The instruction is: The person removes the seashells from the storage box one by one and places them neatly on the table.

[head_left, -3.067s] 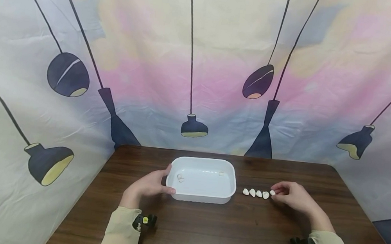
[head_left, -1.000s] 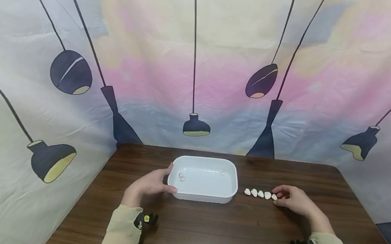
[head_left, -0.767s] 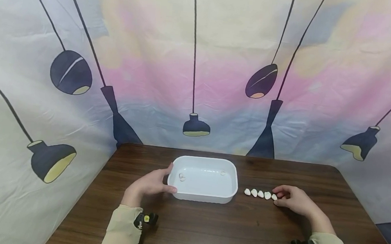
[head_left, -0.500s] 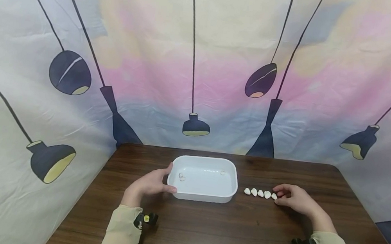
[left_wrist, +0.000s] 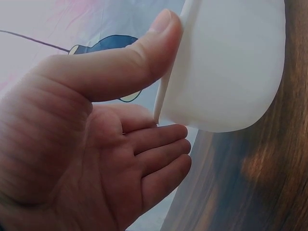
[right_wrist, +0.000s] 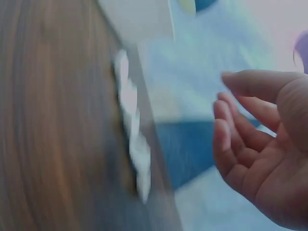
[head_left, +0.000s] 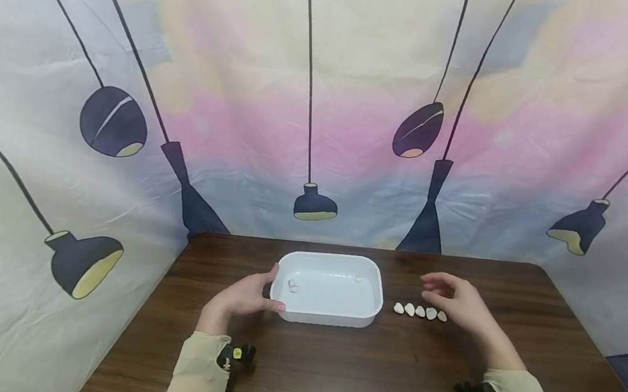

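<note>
A white tray (head_left: 331, 314) stands on the dark wooden table (head_left: 331, 368). My left hand (head_left: 275, 289) grips its left end, thumb on the rim (left_wrist: 166, 86) and fingers along the outer wall. Two small white pieces (head_left: 293, 285) lie inside the tray, near its left and back walls. To the tray's right, a row of several small white pieces (head_left: 419, 311) lies on the table. My right hand (head_left: 427, 288) hovers just above and behind that row, fingers loosely spread, holding nothing. In the right wrist view, the row (right_wrist: 132, 139) is a blur and the palm (right_wrist: 260, 159) is bare.
A printed curtain with hanging lamps (head_left: 320, 127) closes off the back and sides of the table. Small black camera mounts sit on both wrists (head_left: 236, 354). The table's back corners are rounded, and its right edge (head_left: 579, 329) lies near my right arm.
My right hand has let go of the rightmost piece, risen off the table and moved left over the row. The left hand and tray have not moved.
</note>
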Available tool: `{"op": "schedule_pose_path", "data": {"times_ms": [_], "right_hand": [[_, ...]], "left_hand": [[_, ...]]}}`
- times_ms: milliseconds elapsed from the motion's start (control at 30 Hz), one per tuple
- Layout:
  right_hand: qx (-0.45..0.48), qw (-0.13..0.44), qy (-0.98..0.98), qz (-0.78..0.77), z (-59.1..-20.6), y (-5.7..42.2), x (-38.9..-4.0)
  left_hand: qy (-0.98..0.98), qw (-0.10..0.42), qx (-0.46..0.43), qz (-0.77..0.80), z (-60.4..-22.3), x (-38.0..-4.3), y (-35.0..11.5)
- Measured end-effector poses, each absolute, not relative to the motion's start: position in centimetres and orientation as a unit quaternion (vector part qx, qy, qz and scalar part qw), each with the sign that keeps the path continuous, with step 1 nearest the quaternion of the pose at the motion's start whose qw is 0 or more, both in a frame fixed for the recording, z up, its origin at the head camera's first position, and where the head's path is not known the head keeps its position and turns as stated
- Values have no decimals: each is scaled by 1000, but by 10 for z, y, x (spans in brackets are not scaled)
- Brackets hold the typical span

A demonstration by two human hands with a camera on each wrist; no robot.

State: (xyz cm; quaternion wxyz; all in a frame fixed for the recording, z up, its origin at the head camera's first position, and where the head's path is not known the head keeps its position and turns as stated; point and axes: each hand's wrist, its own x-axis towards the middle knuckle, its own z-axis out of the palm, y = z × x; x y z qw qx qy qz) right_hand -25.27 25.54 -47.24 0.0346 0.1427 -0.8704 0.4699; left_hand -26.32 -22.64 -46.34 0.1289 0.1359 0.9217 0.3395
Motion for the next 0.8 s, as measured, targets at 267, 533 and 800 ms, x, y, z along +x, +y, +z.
{"op": "schedule_pose_path", "data": {"times_ms": [267,533,800], "right_hand": [[198,30,-833,516,-452,179,-258],[253,-26,-842,475,-460,108,-282],[245,-72,-853,455,-467,51,-298]], "left_hand": [[922,132,130,339,-465,-263,-221],[925,129,129,334,-467,-265,-224],[926,126,134,330,-467,-266,-229]]}}
